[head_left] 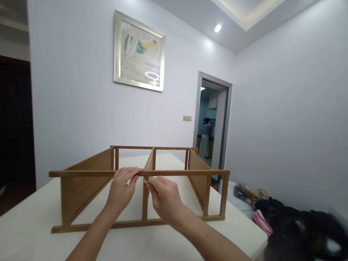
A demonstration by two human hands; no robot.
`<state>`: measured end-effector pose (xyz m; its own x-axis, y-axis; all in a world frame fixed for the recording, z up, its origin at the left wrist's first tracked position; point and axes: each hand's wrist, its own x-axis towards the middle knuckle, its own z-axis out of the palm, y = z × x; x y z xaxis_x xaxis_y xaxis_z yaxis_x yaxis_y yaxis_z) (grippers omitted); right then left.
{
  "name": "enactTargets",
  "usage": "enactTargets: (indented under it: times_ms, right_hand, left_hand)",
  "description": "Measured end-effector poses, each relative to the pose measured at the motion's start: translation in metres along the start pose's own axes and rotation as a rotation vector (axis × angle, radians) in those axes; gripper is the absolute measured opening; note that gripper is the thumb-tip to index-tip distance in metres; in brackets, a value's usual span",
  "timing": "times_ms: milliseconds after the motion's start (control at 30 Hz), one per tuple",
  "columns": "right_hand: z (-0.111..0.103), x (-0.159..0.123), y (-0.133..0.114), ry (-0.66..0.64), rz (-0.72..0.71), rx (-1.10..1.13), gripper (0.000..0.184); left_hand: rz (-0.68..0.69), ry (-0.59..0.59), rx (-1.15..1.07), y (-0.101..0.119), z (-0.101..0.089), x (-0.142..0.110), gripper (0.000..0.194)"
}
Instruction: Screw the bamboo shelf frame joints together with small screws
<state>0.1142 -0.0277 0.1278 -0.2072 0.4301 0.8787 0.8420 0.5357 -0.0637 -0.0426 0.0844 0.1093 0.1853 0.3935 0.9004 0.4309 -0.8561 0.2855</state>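
A brown wooden shelf rack lies on its side on a white table, its panels standing upright between the near and far rails. My left hand is closed on the near top rail, just left of the middle post, with fingers over the rail and the thumb towards the post. Just under the rail at the middle joint, my right hand is closed in a pinch. A tiny pale bit shows at its fingertips by the post; what it is cannot be made out.
Dark clothes and a pink-striped item are heaped to the right of the table. A framed picture hangs on the wall ahead. Through the doorway a person stands in another room.
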Motion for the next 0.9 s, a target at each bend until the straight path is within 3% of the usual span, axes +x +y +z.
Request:
enactTargets:
  times_ms: [233, 400, 500, 600, 733, 900]
  right_hand:
    - [-0.058, -0.029, 0.020, 0.130, -0.010, -0.021, 0.017]
    - [-0.102, -0.057, 0.056, 0.210, 0.075, -0.128, 0.015]
    - [-0.120, -0.065, 0.075, 0.253, 0.121, -0.173, 0.014]
    - [-0.130, -0.066, 0.088, 0.276, 0.141, -0.199, 0.015]
    - [-0.134, -0.067, 0.097, 0.245, 0.163, -0.209, 0.019]
    - [-0.134, -0.068, 0.098, 0.215, 0.142, -0.239, 0.020]
  left_hand:
    - [-0.167, -0.023, 0.098, -0.036, -0.018, 0.012, 0.023]
    - [-0.291, 0.019, 0.167, -0.033, -0.016, 0.010, 0.025]
    - [-0.283, 0.104, 0.217, -0.007, -0.003, 0.010, 0.032]
    - [-0.096, 0.159, 0.246, 0.034, 0.018, 0.011, 0.033]
    - [0.161, 0.028, 0.162, 0.099, 0.055, 0.012, 0.029]
    - [0.296, -0.120, 0.067, 0.156, 0.102, 0.018, 0.026]
